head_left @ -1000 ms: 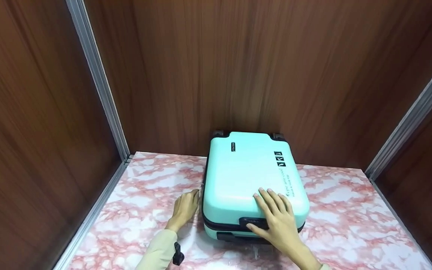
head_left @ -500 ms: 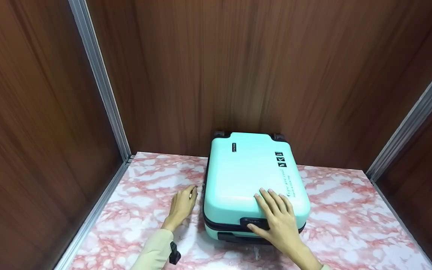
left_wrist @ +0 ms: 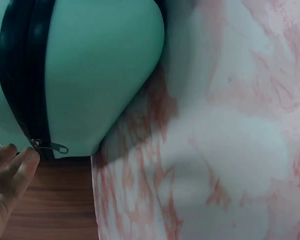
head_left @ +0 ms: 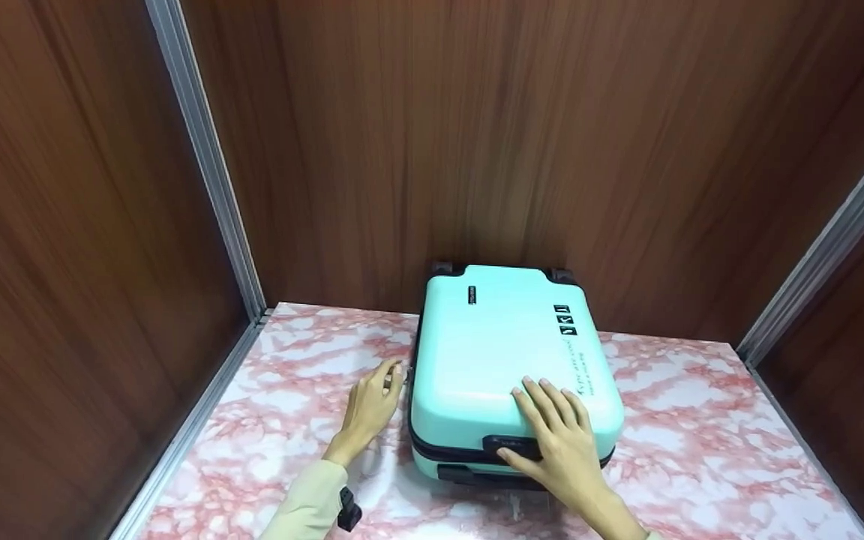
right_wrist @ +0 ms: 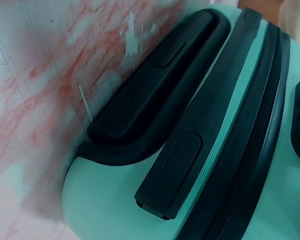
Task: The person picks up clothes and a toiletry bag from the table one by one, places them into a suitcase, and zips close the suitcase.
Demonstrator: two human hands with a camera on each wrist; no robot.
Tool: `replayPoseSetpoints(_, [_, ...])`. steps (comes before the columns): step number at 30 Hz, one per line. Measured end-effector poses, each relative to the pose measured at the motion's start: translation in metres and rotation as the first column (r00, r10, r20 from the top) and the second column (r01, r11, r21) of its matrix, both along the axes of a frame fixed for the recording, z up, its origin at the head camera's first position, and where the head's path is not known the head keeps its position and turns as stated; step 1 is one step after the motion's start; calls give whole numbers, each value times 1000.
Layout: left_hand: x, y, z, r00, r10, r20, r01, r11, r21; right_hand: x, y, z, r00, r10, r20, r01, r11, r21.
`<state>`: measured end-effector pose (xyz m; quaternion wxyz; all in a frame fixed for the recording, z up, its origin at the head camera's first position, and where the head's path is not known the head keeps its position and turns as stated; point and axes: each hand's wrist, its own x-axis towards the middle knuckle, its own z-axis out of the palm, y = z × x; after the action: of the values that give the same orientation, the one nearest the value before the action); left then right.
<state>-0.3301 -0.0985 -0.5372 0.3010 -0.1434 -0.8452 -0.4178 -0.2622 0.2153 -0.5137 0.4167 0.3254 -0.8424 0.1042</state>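
A mint-green hard-shell suitcase (head_left: 511, 345) lies flat with its wheels toward the back wall. My right hand (head_left: 563, 442) rests on its near right corner, fingers spread over the lid and thumb by the black lock panel (head_left: 511, 446). At the left side, my left hand (head_left: 372, 401) is beside the zip seam, fingers loosely bent. In the left wrist view its fingertips (left_wrist: 31, 156) are right at the zip slider (left_wrist: 36, 143), while the metal zip pull (left_wrist: 60, 148) sticks out free of them. The right wrist view shows the black carry handle (right_wrist: 205, 115) and closed zip teeth (right_wrist: 250, 150).
The suitcase stands on a pink-and-white marbled tabletop (head_left: 289, 427). Brown wood-grain panels (head_left: 469, 135) rise behind and at both sides, with grey metal strips (head_left: 207, 157) at the corners. A black device (head_left: 349, 510) is strapped at the left sleeve.
My left hand first drew back slightly from the suitcase's side, then moved forward and back toward the zip, its fingers opening a little. The right hand stays on the lid.
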Motion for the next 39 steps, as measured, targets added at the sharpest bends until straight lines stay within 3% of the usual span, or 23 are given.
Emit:
replayPoseSetpoints(7, [5, 3, 6, 995, -104, 12, 104, 994, 20, 3, 2, 3, 1000, -13, 18, 12, 999, 30])
replayPoseSetpoints(12, [8, 6, 11, 991, -132, 11, 132, 991, -2, 6, 4, 12, 997, -8, 78, 5, 1000, 29])
replayPoseSetpoints(18, [12, 11, 17, 985, -165, 39, 166, 986, -15, 6, 4, 20, 996, 39, 86, -37, 999, -23])
replayPoseSetpoints(21, [12, 13, 19, 984, -176, 24, 176, 984, -25, 7, 5, 21, 993, 51, 102, -45, 997, -58])
replayPoseSetpoints(25, [13, 16, 21, 981, -195, -2, 195, 980, -41, 7, 8, 20, 995, 55, 86, -45, 992, -115])
replayPoseSetpoints(33, [17, 19, 23, 970, -225, 90, 231, 972, -53, 2, 15, 21, 995, 95, -4, -95, 978, -185])
replayPoseSetpoints(39, [19, 19, 21, 969, -221, 113, 232, 969, -91, 0, 27, 18, 997, 68, -19, -71, 962, -265])
